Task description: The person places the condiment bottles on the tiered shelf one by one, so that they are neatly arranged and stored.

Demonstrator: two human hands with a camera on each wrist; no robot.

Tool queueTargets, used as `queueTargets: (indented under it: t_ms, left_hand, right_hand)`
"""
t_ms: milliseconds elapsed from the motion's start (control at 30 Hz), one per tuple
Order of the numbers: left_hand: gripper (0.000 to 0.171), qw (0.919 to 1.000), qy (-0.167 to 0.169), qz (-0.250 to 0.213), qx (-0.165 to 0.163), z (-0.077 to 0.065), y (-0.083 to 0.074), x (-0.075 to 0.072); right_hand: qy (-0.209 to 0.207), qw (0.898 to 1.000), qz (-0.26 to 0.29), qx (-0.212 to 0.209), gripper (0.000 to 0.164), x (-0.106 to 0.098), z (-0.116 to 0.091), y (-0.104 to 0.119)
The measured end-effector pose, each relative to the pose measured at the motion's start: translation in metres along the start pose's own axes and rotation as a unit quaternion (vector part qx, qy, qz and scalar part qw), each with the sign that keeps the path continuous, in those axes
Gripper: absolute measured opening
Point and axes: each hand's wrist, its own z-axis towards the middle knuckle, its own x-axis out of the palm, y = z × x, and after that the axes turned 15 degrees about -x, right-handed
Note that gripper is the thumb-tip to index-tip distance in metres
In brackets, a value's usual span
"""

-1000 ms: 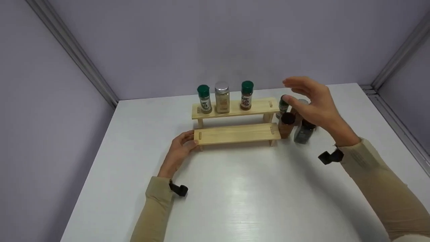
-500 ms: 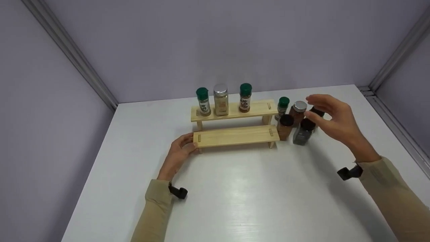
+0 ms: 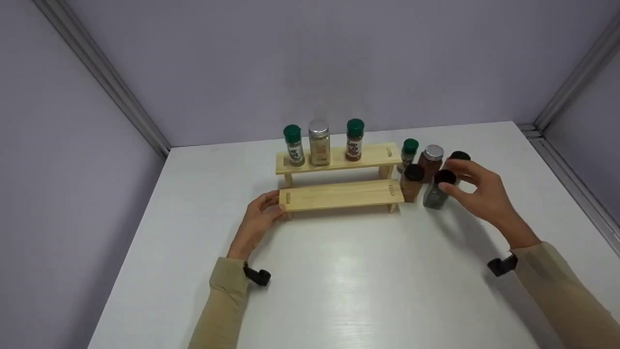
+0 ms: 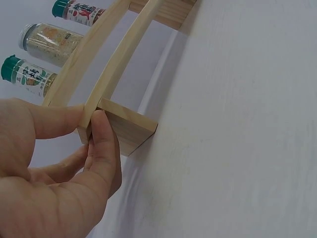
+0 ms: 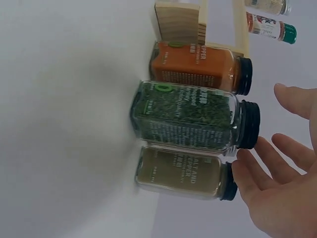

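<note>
My left hand pinches the left end of the lower shelf of a two-step wooden rack; in the left wrist view, thumb and fingers grip the board by its leg. My right hand is at the black caps of the spice jars to the right of the rack, thumb and fingers spread. Nearest it is a glass jar of green parsley flakes, upright on the table. In the right wrist view its thumb is apart from the cap, while the fingertips are close by the cap of a salt and pepper jar.
Three spice bottles stand on the upper shelf: two green-capped ones and a silver-capped jar between them. Beside the rack are an orange pepper jar, a silver-capped jar and a small green-capped bottle. A wall rises behind.
My right hand has moved right from above the green-capped bottle, then lowered to the black-capped jars. The left hand keeps its grip on the rack.
</note>
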Motion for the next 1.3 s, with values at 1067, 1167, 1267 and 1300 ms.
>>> queueTargets:
  t_ms: [1067,1167,1267,1300]
  left_hand:
    - [0.052,0.9999,-0.005,-0.011,-0.008,0.002,-0.001,0.001]
    - [0.051,0.9999,-0.009,-0.007,-0.012,0.001,-0.001,0.001]
    - [0.051,0.9998,-0.012,-0.004,-0.013,0.0,-0.001,0.001]
    - [0.051,0.9998,-0.013,-0.004,-0.012,0.0,-0.001,0.0]
  right_hand:
    - [-0.001,0.996,0.044,0.081,0.053,0.014,-0.018,-0.035]
    - [-0.01,0.995,0.057,0.08,0.054,0.01,-0.017,-0.032]
    - [-0.019,0.994,0.061,0.084,0.055,0.005,-0.013,-0.028]
    - [-0.021,0.994,0.06,0.086,0.055,0.003,-0.011,-0.026]
